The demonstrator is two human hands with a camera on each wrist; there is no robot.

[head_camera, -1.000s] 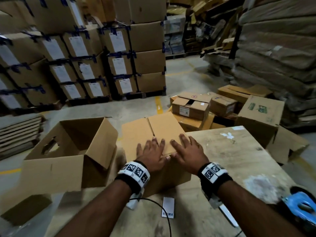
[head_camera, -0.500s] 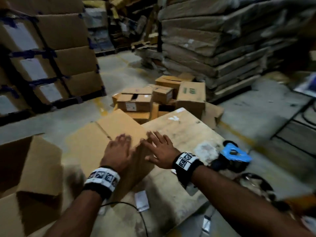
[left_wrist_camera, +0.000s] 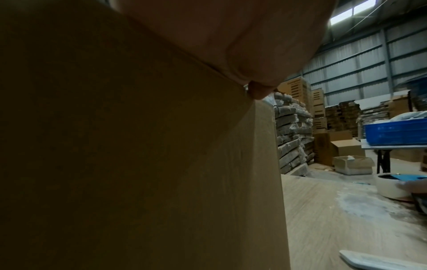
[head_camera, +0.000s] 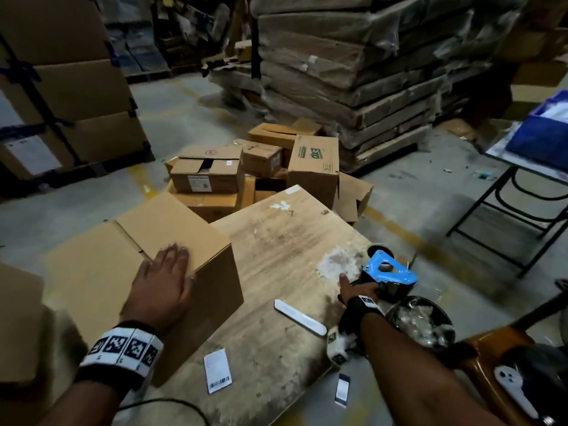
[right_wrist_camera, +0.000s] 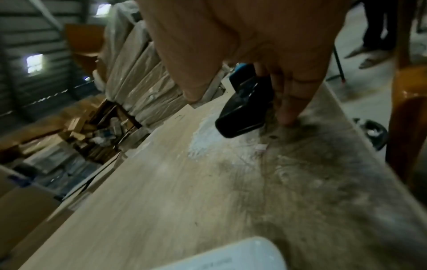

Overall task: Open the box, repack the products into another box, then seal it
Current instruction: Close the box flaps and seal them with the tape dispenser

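Head view: packed box sits at 10 o'clock on the table, flaps folded shut, centre seam running roughly 10-to-4 under the left hand. That hand lies flat, fingers straight, pressing the top near the front-right corner. No tape on the seam that I can see.

Tape dispenser is at 2 o'clock, near the table's right edge, well apart from the box. Right hand is on it, clearly the nearer one. Blue top plate points away from me, black handle toward the wrist.

Judgement: next move is dispenser across to the seam, right to left, left hand holding the flaps down.

Right wrist view: fingers reach down beside the black handle, one tip near the tabletop. Can't tell whether they've closed round it yet.

Hidden: box contents; far end of the seam; tape's free end. Left wrist view is mostly cardboard wall and palm. Empty box at left is cut off by the frame.
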